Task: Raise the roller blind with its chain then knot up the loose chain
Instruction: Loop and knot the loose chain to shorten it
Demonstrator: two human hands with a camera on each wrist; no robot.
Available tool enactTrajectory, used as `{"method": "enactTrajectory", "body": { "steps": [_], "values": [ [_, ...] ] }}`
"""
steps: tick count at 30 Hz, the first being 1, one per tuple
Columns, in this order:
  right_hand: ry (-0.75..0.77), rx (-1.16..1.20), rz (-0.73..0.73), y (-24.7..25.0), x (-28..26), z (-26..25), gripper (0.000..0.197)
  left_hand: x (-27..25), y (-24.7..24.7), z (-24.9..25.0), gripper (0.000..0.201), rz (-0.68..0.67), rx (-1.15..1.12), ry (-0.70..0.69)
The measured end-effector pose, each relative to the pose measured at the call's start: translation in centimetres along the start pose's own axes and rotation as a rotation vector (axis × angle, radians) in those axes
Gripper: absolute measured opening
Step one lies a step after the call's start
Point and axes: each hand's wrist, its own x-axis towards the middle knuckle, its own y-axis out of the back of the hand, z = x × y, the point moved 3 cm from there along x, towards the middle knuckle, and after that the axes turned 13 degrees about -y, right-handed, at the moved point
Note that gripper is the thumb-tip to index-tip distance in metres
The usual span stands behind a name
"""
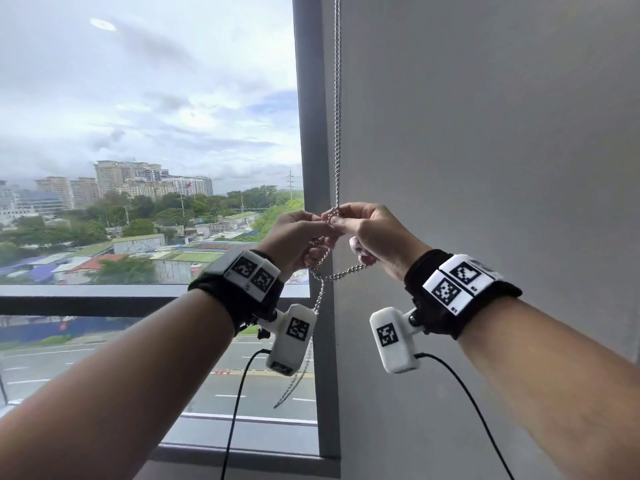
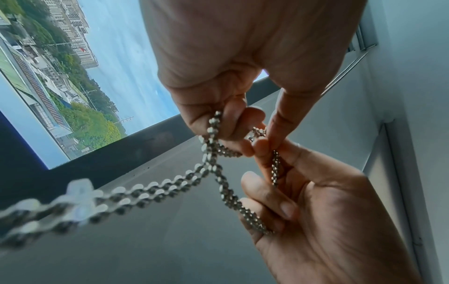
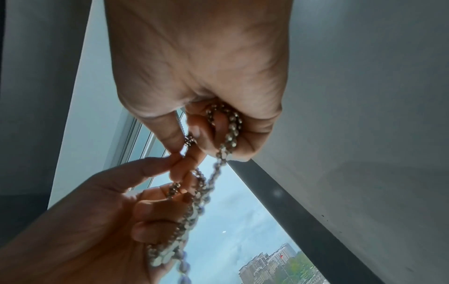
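Note:
A metal bead chain (image 1: 337,133) hangs doubled down the window frame to my hands. My left hand (image 1: 313,230) and right hand (image 1: 351,224) meet fingertip to fingertip at a small twist in the chain. In the left wrist view the left hand (image 2: 252,124) pinches the strands where they cross (image 2: 210,163). In the right wrist view the right hand (image 3: 187,145) holds a loop of chain (image 3: 226,123) wrapped over a curled finger. A slack loop (image 1: 343,273) sags between the hands, and the loose end (image 1: 287,393) dangles below. The blind itself is out of view.
A dark grey window frame (image 1: 311,150) runs upright just behind the chain, with a plain grey wall (image 1: 485,150) to its right. The glass (image 1: 138,98) on the left looks out over buildings and a road. Black cables (image 1: 239,393) trail from the wrist cameras.

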Motion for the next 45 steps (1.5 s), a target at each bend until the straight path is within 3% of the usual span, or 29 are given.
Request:
{"method": "enactTrajectory", "body": {
  "steps": [8,12,14,17,21,26,30,32,35,38,43,45],
  "values": [
    [-0.009,-0.153,-0.075,-0.1,-0.4,0.6,0.019,-0.7,0.9,0.1,0.011,-0.084,0.264,0.044],
    [0.008,-0.367,0.053,0.0,-0.4,1.6,0.026,-0.6,1.6,0.6,0.003,-0.063,0.312,0.053],
    [0.035,-0.416,0.1,0.4,-0.2,2.0,0.022,-0.5,1.8,1.1,0.01,-0.075,0.352,0.056],
    [0.086,-0.531,0.163,0.9,0.3,3.0,0.016,-0.1,2.4,1.6,0.029,-0.055,0.484,-0.044],
    [0.13,-0.522,0.239,1.4,0.7,3.5,0.015,0.2,3.1,1.6,0.035,-0.05,0.53,-0.113],
    [0.129,-0.393,0.349,2.1,1.2,2.9,0.015,-0.6,2.9,0.7,0.031,-0.128,0.475,0.0],
    [-0.053,-0.027,0.12,1.6,1.0,3.2,0.017,-1.8,2.4,-0.5,0.022,-0.18,0.214,0.099],
    [-0.04,-0.024,0.101,1.4,1.0,3.4,0.014,-2.6,2.1,-1.5,0.024,-0.264,0.17,0.166],
    [0.014,-0.137,0.184,1.8,1.3,3.9,0.014,-3.7,1.9,-3.4,0.031,-0.369,0.245,0.264],
    [-0.044,-0.065,0.148,2.0,1.6,4.5,0.022,-3.9,2.1,-4.8,0.032,-0.402,0.228,0.322],
    [-0.049,-0.072,0.185,1.9,1.8,4.6,0.029,-4.2,2.7,-5.7,0.03,-0.565,0.51,0.483],
    [-0.08,-0.054,0.191,2.1,1.7,4.7,0.028,-4.3,3.0,-6.1,0.032,-0.553,0.551,0.499]
  ]
}}
